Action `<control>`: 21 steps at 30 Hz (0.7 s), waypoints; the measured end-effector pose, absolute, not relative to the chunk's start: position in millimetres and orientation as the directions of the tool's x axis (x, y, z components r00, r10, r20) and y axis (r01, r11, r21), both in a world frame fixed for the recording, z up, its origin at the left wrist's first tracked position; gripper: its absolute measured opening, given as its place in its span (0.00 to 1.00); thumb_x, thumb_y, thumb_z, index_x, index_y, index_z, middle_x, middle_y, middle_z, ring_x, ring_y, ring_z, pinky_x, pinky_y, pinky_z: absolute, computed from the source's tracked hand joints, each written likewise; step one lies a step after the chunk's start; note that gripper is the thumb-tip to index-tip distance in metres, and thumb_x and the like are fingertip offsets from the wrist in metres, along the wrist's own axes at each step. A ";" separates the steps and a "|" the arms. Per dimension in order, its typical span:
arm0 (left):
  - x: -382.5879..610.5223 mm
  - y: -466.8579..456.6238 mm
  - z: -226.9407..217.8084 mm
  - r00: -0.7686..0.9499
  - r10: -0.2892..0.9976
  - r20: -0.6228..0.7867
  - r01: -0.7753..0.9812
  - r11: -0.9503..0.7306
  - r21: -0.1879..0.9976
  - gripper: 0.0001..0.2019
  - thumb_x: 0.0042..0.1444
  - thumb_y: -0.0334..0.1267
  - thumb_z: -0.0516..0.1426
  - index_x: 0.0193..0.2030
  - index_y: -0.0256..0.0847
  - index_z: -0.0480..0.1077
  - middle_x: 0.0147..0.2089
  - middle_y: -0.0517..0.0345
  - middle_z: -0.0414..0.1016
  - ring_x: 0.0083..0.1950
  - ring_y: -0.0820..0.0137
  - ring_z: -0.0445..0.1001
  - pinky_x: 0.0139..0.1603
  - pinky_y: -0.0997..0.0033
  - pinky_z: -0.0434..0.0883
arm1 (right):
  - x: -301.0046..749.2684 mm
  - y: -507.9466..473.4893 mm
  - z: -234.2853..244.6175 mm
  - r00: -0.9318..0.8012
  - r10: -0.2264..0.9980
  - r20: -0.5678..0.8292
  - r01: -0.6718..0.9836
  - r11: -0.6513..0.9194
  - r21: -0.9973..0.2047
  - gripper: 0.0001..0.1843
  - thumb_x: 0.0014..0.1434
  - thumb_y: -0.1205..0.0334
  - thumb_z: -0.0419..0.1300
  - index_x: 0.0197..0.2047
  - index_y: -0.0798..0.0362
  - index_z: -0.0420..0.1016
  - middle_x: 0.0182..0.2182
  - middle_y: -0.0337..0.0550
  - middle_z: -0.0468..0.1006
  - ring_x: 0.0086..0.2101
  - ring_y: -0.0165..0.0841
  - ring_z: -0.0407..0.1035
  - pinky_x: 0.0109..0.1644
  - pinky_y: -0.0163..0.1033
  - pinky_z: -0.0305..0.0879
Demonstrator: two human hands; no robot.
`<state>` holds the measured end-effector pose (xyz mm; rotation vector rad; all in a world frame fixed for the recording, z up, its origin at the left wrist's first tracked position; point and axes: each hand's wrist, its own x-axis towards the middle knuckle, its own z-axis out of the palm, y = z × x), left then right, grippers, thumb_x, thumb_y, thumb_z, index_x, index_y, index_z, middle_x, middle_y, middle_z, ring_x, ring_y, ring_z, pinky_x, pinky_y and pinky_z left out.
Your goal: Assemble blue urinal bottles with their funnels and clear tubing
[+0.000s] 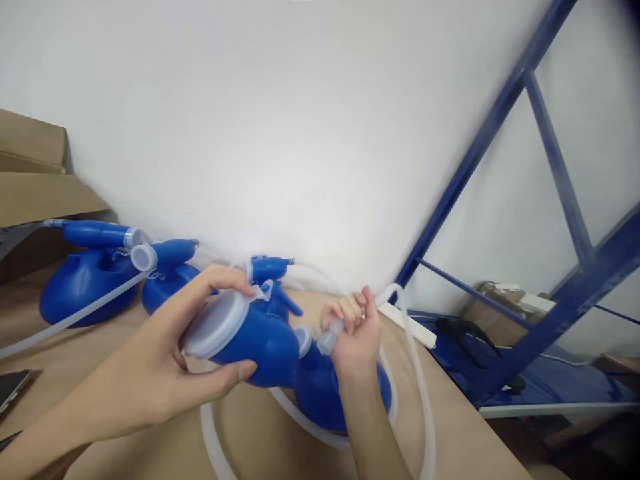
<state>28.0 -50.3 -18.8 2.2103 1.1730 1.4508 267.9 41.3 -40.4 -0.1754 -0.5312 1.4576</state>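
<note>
My left hand (185, 347) grips a blue plastic bottle (255, 343) with a wide translucent white cap (216, 325), holding it tilted above the brown table (90, 373). My right hand (355, 333) is closed on a small translucent connector (330, 339) at the end of a clear flexible tube (417, 380). The tube loops around a second blue bottle (320, 393) lying under my right wrist. The connector sits close beside the held bottle's small side opening (303, 340).
Two more blue bottles (83, 283) (167, 273) with spouts and tubes lie at the back left by the white wall. Cardboard boxes (35, 187) stand far left. A phone (13, 387) lies at the left edge. A white power strip (407, 325) and a blue metal rack (550, 293) are to the right.
</note>
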 end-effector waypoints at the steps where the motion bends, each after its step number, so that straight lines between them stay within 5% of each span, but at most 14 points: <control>1: 27.9 -51.7 -20.2 0.177 0.743 0.646 0.441 -0.646 0.622 0.26 0.54 0.42 0.67 0.57 0.60 0.63 0.59 0.59 0.72 0.60 0.57 0.75 0.53 0.63 0.80 | 270.8 42.2 -39.1 0.051 0.969 0.240 -0.904 0.147 -0.401 0.24 0.69 0.56 0.60 0.22 0.50 0.59 0.12 0.21 0.46 0.14 0.23 0.39 0.25 0.29 0.55; 6: 44.2 -54.8 -32.5 0.173 0.711 0.681 0.412 -0.681 0.606 0.21 0.54 0.40 0.66 0.48 0.54 0.58 0.57 0.55 0.70 0.64 0.53 0.71 0.62 0.51 0.75 | 282.1 38.6 -30.3 0.132 0.942 0.308 -0.877 0.256 -0.406 0.26 0.72 0.56 0.55 0.23 0.50 0.54 0.13 0.23 0.47 0.15 0.24 0.42 0.28 0.31 0.59; 16: 56.7 -49.7 -37.5 0.076 0.591 0.803 0.390 -0.759 0.521 0.20 0.53 0.37 0.64 0.43 0.53 0.54 0.52 0.58 0.66 0.60 0.56 0.70 0.58 0.52 0.76 | 290.5 33.1 -27.0 0.183 0.921 0.343 -0.856 0.321 -0.405 0.25 0.72 0.58 0.53 0.23 0.49 0.51 0.13 0.22 0.42 0.15 0.25 0.37 0.27 0.31 0.56; 19: 58.9 -53.9 -50.6 0.068 0.505 0.861 0.432 -0.792 0.431 0.22 0.52 0.36 0.66 0.44 0.55 0.58 0.51 0.60 0.70 0.58 0.56 0.74 0.60 0.47 0.75 | 288.4 31.2 -25.8 0.175 0.926 0.334 -0.869 0.305 -0.390 0.25 0.72 0.58 0.52 0.23 0.49 0.52 0.13 0.22 0.42 0.15 0.26 0.37 0.26 0.31 0.56; 21: 57.1 -63.1 -66.8 0.099 0.579 0.810 0.496 -0.734 0.464 0.24 0.53 0.36 0.67 0.51 0.62 0.62 0.55 0.61 0.74 0.61 0.53 0.75 0.62 0.44 0.75 | 286.7 30.3 -25.3 0.184 0.925 0.334 -0.860 0.316 -0.401 0.24 0.72 0.58 0.53 0.23 0.49 0.52 0.13 0.22 0.42 0.15 0.26 0.37 0.25 0.30 0.55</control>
